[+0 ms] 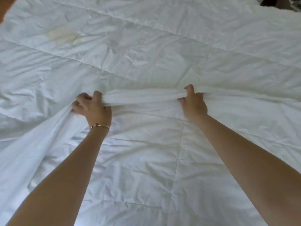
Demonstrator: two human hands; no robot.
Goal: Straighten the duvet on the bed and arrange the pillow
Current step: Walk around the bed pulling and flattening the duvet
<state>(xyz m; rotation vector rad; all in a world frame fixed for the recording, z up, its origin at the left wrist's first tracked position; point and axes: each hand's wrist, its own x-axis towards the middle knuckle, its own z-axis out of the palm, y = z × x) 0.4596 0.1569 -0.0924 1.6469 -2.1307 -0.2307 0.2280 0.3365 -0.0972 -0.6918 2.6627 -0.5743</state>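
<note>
A white quilted duvet [146, 46] covers nearly the whole view, wrinkled, with stitched seams and a faint yellowish stain at the upper left. My left hand [92, 107], a thin bracelet on its wrist, grips a bunched ridge of the fabric. My right hand [193, 102] grips the same ridge further right. The cloth between the two hands is pulled into a taut band [143, 97]. From my left hand a raised fold runs down toward the lower left. No pillow is in view.
A dark object and patterned cloth [280, 4] show past the duvet's far right corner. A strip of brown surface [4, 8] shows at the top left corner.
</note>
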